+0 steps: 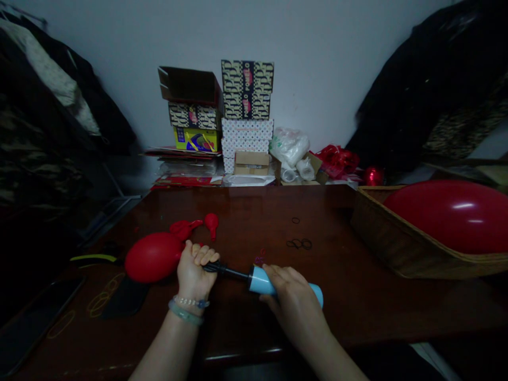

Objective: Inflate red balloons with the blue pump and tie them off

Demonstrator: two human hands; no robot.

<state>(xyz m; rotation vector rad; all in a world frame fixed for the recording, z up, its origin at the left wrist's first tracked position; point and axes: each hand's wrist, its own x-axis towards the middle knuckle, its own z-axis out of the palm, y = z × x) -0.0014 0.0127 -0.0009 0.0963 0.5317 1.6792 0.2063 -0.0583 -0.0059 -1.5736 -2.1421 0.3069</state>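
My left hand (197,267) is closed around the neck of a partly inflated red balloon (153,257) and the black nozzle end of a balloon pump. The balloon bulges out to the left of my fist. My right hand (291,291) wraps the light blue barrel of the balloon pump (262,280), and a length of black rod shows between barrel and left fist. The pump lies slanted, its right end nearer me. Just beyond my left hand are flat red balloons (211,225) on the table.
Black elastic bands (299,243) lie on the brown table (254,209). A wicker basket (381,238) at right holds a large red balloon (452,214). At left are yellow rubber bands (101,301) and a dark phone (39,323). Boxes (248,90) stand stacked at the wall.
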